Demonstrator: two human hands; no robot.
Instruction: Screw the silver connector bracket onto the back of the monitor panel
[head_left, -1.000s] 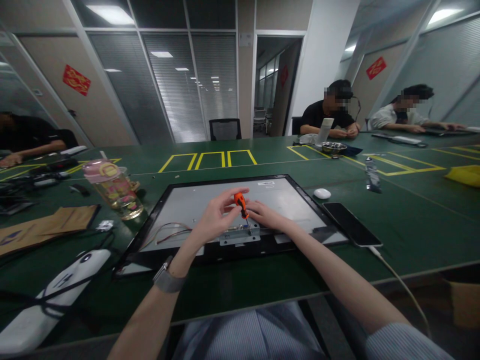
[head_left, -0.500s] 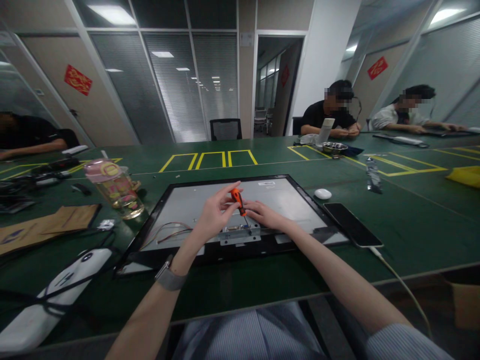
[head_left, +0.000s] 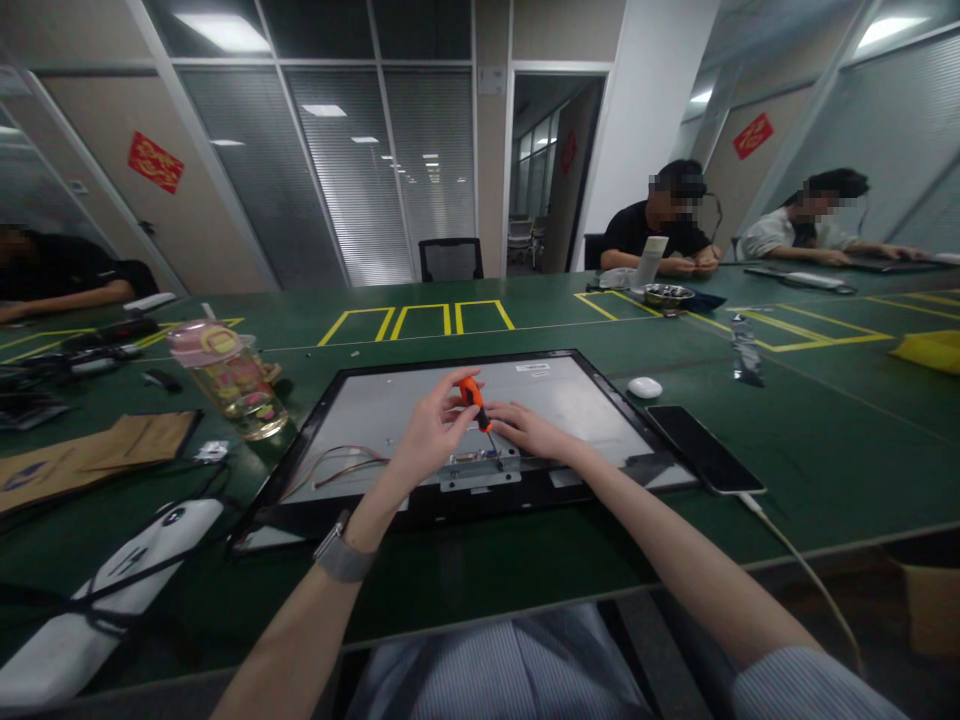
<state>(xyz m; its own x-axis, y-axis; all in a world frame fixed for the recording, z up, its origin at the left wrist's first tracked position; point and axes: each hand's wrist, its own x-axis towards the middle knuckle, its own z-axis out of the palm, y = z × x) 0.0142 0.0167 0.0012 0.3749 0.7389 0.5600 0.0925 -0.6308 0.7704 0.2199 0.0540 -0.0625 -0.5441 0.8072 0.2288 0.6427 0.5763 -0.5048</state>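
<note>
My left hand is closed on an orange and black screwdriver, its fingers about the handle. The screwdriver leans, and its shaft points down at a metal bracket with connector ports. That bracket lies along the near side of a flat display panel, a grey sheet with a black frame. My right hand rests just beyond the bracket, fingers stretched towards the screwdriver's shaft; whether its fingertips touch the shaft I cannot tell. Thin wires curl over the panel left of the bracket.
Right of the panel lie a phone on a cable and a white earbud case. A drink bottle, brown paper bag and white device with black straps stand left. Co-workers sit across the green table.
The screwdriver's handle has tilted very slightly to the left in my left hand. My right hand stays nearly where it was.
</note>
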